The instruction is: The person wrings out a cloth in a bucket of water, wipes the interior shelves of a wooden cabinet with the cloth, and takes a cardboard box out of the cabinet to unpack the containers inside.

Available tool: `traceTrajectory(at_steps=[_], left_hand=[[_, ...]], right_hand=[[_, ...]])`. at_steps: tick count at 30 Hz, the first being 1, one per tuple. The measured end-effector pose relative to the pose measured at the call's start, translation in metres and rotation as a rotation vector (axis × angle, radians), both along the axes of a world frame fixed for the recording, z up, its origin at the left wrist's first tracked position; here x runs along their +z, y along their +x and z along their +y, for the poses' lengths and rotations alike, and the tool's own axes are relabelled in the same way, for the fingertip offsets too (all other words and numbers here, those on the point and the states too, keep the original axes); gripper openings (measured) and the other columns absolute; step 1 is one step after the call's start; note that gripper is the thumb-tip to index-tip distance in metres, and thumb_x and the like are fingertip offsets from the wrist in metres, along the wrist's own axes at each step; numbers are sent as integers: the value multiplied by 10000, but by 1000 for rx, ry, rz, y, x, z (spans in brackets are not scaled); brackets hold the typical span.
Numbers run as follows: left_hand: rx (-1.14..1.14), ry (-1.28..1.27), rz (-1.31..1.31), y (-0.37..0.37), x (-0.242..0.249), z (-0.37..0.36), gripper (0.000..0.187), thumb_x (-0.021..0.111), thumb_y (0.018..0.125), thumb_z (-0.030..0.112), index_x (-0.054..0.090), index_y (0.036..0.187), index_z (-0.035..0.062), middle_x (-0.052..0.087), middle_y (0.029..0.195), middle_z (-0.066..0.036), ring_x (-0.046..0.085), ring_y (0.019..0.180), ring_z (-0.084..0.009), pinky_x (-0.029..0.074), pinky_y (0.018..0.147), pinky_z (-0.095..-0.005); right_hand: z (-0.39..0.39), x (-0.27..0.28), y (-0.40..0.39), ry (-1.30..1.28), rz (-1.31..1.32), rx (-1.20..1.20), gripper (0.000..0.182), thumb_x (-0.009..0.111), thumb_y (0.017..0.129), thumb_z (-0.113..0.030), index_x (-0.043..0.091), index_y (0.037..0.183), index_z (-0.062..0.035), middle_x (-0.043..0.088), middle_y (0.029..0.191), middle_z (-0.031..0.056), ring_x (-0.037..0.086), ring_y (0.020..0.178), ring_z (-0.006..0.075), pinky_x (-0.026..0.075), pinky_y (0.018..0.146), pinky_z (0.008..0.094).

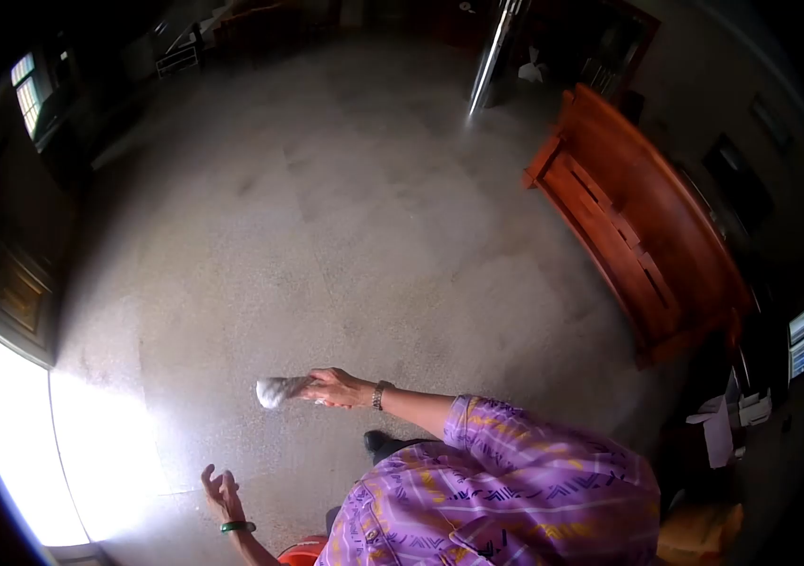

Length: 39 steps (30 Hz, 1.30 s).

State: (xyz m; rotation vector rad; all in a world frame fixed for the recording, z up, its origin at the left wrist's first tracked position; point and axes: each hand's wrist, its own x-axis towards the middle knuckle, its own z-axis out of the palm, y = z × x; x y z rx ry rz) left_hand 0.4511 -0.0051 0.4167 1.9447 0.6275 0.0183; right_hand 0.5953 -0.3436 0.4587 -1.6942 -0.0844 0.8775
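Observation:
In the head view my right hand (334, 388), with a metal-banded watch at its wrist, is stretched out over the floor. Its fingers are closed around one end of a white, cloth-like bundle (275, 391), whose rounded end sticks out to the left. Lower down and apart from it, my left hand (224, 492) hangs with its fingers curled loosely apart and nothing between them. A green bangle circles that wrist. A red, round-edged object (303, 552) shows partly beside the left forearm, mostly hidden by my purple patterned shirt.
Grey floor (326, 236) stretches around me. On the right stands a long reddish-brown wooden bench (638, 217). A shiny metal pole (494, 61) rises farther back. Bright light enters through a doorway (20, 434) at the left. Below my arm is a black shoe (376, 441).

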Motion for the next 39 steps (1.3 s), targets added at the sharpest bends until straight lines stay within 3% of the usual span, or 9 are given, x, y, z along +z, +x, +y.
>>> traceTrajectory(at_steps=[7, 10, 15, 21, 22, 29, 33, 34, 39], left_hand=[[-168, -959, -92, 184, 15, -211, 498, 442, 881, 467, 452, 1172, 62, 579, 1029, -112, 590, 895, -226, 501, 701, -328], [-191, -874, -95, 240, 4, -240, 481, 452, 881, 451, 454, 1173, 69, 570, 1057, -109, 588, 903, -219, 505, 701, -331], [-286, -847, -87, 331, 13, -294, 382, 464, 893, 391, 459, 1165, 123, 571, 1037, -84, 588, 911, -227, 525, 677, -370], [-656, -860, 72, 470, 43, -407, 300, 564, 852, 245, 486, 1095, 88, 587, 985, -63, 601, 881, -202, 529, 703, -388], [-615, -910, 29, 488, 59, -437, 188, 599, 822, 179, 530, 942, 51, 570, 805, -20, 561, 709, -123, 469, 585, -258], [-974, -610, -339, 619, 37, -598, 216, 713, 719, 77, 500, 727, 42, 492, 638, 39, 450, 611, -52, 393, 527, -212], [-1006, -308, -374, 687, 26, -685, 191, 646, 736, 59, 461, 777, 38, 543, 587, -40, 527, 539, -91, 426, 472, -249], [-985, -337, -368, 709, 30, -704, 194, 644, 735, 58, 456, 779, 34, 549, 588, -50, 554, 560, -103, 437, 476, -252], [-889, -367, -346, 812, 5, -751, 218, 655, 721, 49, 522, 893, 36, 588, 729, -61, 595, 641, -126, 468, 503, -269]], right_hand=[[-21, -52, 56, 300, -438, -73, 307, 523, 861, -302, 531, 1010, -34, 569, 717, 61, 558, 615, 171, 445, 560, 324], [-52, -57, 105, -247, -831, 218, 320, 551, 845, -275, 538, 1040, -22, 623, 825, 157, 619, 776, 252, 466, 648, 320], [-117, -15, 196, 168, -349, -342, 287, 612, 795, -238, 561, 967, -14, 627, 816, 143, 594, 726, 169, 467, 622, 309], [-230, 12, 306, -274, -540, -452, 158, 572, 794, -143, 547, 769, 11, 584, 645, 77, 511, 596, 96, 429, 530, 282], [-252, 8, 315, -187, -507, -574, 146, 556, 818, -136, 560, 796, 8, 571, 655, 45, 496, 604, 81, 422, 523, 263], [-424, -43, 376, 71, -657, -1309, 169, 579, 824, -159, 567, 910, -14, 512, 693, -31, 440, 634, 48, 389, 547, 215], [-522, -35, 445, 221, -662, -1171, 142, 467, 819, -18, 507, 954, -1, 504, 830, -4, 463, 769, 67, 395, 720, 202], [-537, -39, 469, 567, -614, -1189, 134, 487, 825, -63, 497, 945, -4, 490, 809, -5, 453, 758, 66, 394, 717, 202], [-589, -35, 553, 138, -542, -1188, 159, 547, 828, -143, 515, 915, -13, 521, 790, -4, 471, 702, 71, 419, 614, 229]])
